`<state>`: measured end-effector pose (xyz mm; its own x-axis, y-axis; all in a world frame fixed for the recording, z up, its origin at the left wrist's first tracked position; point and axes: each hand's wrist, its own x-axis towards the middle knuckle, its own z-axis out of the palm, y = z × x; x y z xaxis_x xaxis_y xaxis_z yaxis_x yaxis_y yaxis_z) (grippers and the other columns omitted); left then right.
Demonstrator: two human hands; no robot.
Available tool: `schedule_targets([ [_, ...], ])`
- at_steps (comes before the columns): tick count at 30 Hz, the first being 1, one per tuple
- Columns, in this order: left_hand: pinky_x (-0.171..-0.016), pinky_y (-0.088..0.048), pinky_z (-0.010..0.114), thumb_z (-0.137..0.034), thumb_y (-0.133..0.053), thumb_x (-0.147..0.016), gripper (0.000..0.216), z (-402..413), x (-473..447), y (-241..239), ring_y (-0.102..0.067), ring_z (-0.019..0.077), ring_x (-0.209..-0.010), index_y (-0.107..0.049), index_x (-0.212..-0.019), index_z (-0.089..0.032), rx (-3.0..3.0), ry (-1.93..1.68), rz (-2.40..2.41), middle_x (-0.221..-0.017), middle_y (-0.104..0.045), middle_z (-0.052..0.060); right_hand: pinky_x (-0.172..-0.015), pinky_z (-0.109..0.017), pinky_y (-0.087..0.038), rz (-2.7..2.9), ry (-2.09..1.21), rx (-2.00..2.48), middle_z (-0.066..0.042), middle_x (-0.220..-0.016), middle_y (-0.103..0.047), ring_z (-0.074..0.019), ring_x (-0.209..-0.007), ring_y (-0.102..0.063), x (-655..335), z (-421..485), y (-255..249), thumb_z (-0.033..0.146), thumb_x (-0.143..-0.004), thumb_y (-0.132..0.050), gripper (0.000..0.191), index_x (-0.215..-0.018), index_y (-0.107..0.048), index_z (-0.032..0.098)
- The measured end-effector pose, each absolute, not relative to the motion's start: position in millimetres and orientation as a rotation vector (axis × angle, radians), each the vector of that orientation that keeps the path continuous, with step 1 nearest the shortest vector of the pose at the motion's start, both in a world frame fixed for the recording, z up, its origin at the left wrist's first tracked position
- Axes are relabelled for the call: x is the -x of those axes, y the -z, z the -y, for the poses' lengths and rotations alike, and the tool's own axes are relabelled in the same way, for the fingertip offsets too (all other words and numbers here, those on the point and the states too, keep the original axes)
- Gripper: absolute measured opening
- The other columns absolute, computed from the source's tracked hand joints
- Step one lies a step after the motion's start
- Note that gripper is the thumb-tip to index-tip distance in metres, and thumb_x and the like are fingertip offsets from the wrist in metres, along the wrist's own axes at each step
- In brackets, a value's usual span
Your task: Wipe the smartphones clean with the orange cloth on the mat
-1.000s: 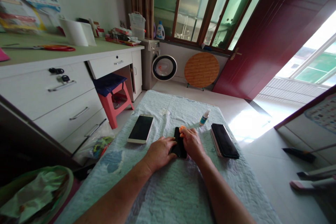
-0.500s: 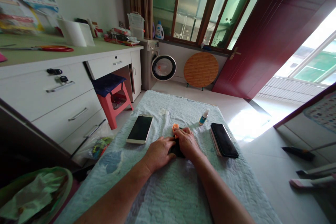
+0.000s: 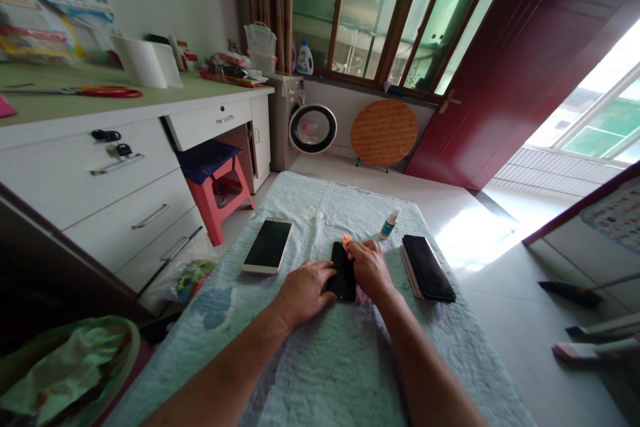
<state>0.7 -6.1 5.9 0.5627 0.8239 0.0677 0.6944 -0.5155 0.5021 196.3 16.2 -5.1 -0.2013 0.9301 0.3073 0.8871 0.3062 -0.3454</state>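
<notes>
A black smartphone lies screen up on the cloth-covered table in front of me. My left hand grips its left edge, thumb near the lower corner and fingers at the side. An orange cloth is pinched under the fingers of my right hand, at the phone's upper right edge; most of the cloth is hidden by the fingers. To the left lies a white-framed phone. On the right is a black phone resting on something pale. A small spray bottle stands beyond my right hand.
A pale quilted cover drapes the table. To the left are a white desk, a red stool and a green-rimmed bin. Behind stand a washing machine with its door open and a round wooden tabletop.
My right hand has slid right with the orange cloth, from across the phone to its right edge, uncovering the dark screen. My left hand has stayed in place.
</notes>
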Motion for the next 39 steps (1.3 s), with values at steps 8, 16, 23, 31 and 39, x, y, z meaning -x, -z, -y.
schedule_targets([
  [8,-0.103,-0.043,0.038,-0.034,-0.068,-0.077,0.046,5.9,-0.4,-6.4,-0.054,0.0277,-0.118,-0.064,-0.121,-0.023,-2.378,-0.407,-1.228,-0.135,-0.058,0.004,-0.074,-0.027,-0.032,2.075,-0.151,1.617,-0.003,-0.079,-0.067,-0.018,-0.077,-0.047,-205.4,-14.6,1.6,0.008,-0.084,-0.045,0.021,-0.082,-0.063,0.019],
  [16,-0.104,-0.041,0.039,-0.037,-0.067,-0.078,0.045,6.7,-0.4,-8.3,-0.054,0.0282,-0.119,-0.064,-0.121,-0.022,-2.372,-0.392,-1.218,-0.135,-0.058,0.004,-0.07,-0.024,-0.036,2.035,-0.359,1.581,-0.004,-0.075,-0.066,-0.015,-0.072,-0.056,-205.8,-11.5,-13.4,0.003,-0.07,-0.043,0.024,-0.074,-0.061,0.017],
  [23,-0.106,-0.04,0.04,-0.036,-0.067,-0.077,0.047,5.8,-0.2,-8.9,-0.053,0.0288,-0.121,-0.064,-0.121,-0.02,-2.365,-0.371,-1.237,-0.138,-0.056,0.007,-0.063,-0.022,-0.034,2.088,-0.475,1.702,-0.002,-0.067,-0.067,-0.0128,-0.064,-0.057,-208.7,-4.0,-29.7,0.006,-0.073,-0.044,0.024,-0.073,-0.066,0.017],
  [31,-0.104,-0.042,0.04,-0.034,-0.067,-0.077,0.047,6.6,-0.1,-5.5,-0.053,0.0292,-0.121,-0.063,-0.122,-0.022,-2.374,-0.395,-1.238,-0.137,-0.056,0.006,-0.059,-0.022,-0.032,2.24,-0.538,1.721,-0.003,-0.068,-0.068,-0.0112,-0.063,-0.056,-207.4,2.4,-42.6,0.009,-0.076,-0.044,0.028,-0.075,-0.071,0.017],
  [39,-0.11,-0.036,0.04,-0.033,-0.068,-0.077,0.047,5.7,-0.8,-4.5,-0.053,0.0275,-0.124,-0.063,-0.122,-0.02,-2.383,-0.395,-1.223,-0.138,-0.055,0.008,-0.056,-0.021,-0.033,2.364,-0.634,1.71,-0.003,-0.067,-0.07,-0.0102,-0.059,-0.056,-203.6,10.0,-53.2,0.007,-0.072,-0.046,0.03,-0.075,-0.074,0.017],
])
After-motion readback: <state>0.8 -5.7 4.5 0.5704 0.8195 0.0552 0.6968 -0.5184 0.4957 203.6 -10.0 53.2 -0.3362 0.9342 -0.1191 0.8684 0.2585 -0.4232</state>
